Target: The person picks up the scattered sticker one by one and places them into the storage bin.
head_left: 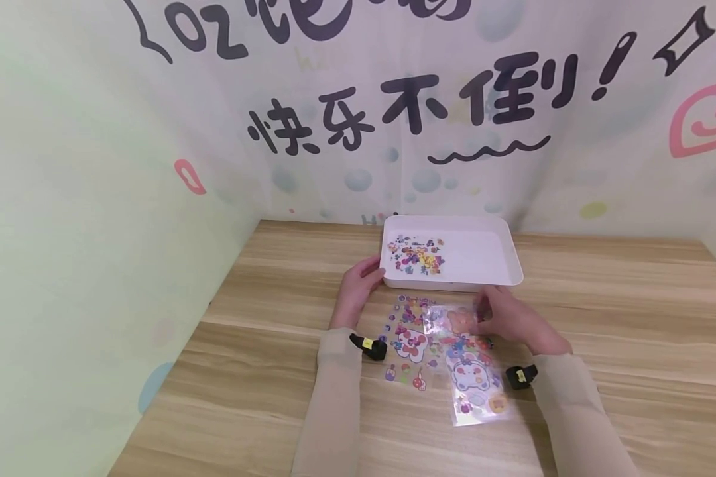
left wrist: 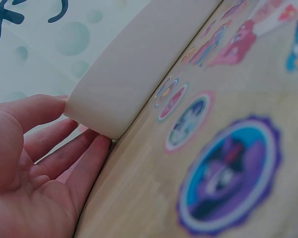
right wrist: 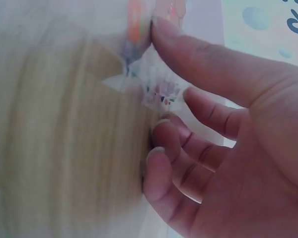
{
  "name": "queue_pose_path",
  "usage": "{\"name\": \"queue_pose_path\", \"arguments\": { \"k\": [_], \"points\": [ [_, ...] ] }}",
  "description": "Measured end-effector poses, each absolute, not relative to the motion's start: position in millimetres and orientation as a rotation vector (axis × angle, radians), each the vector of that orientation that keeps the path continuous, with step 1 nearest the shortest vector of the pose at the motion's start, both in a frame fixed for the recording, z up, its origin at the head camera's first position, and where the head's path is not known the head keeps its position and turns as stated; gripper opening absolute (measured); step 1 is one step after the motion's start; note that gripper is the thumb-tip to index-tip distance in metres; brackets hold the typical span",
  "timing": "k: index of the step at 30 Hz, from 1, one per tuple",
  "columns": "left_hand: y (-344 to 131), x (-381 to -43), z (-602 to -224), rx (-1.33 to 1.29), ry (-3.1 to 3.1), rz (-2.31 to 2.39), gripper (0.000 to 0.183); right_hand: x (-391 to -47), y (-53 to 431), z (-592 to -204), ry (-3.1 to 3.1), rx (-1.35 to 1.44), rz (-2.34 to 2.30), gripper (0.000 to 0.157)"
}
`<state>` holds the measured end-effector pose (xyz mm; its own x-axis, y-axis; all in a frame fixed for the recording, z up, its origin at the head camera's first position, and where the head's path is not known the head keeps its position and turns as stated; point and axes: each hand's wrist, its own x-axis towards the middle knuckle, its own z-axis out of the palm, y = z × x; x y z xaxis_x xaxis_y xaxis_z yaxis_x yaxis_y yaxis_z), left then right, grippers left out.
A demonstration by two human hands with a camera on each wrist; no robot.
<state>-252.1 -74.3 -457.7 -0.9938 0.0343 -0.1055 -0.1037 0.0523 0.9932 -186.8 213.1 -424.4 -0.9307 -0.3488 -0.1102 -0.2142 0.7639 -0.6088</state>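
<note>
A white tray (head_left: 483, 252) stands against the back wall with a pile of small colourful cut-out stickers (head_left: 417, 257) in its left half. My left hand (head_left: 358, 285) holds the tray's front left corner, thumb at the rim and fingers along the outer wall, as the left wrist view shows. Just in front of the tray, my right hand (head_left: 510, 318) pinches the edge of a clear sticker sheet (head_left: 447, 320) between thumb and fingers. That sheet overlaps two others: a sheet with a white bear face (head_left: 410, 346) and a shiny one (head_left: 471, 374) to its right.
Both forearms reach over the wooden table (head_left: 262, 318), each with a black strap device (head_left: 370, 346) at the wrist. Behind the tray hangs a white printed backdrop (head_left: 346, 179) with large dark characters. Another pale wall (head_left: 95, 232) borders the table on the left.
</note>
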Motion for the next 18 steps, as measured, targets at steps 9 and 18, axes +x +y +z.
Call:
{"name": "queue_pose_path", "arguments": {
  "k": [9, 18],
  "points": [
    [-74.0, -251.7, -457.3, -0.079, 2.204, 2.09, 0.04, -188.7, 216.8, -429.0, 2.685, -0.384, -0.974, 0.034],
    [-73.5, -251.8, -457.3, -0.106, 2.203, 2.087, 0.037, -189.7, 218.1, -429.4, 2.714, -0.46, -0.927, 0.035]
  ]
}}
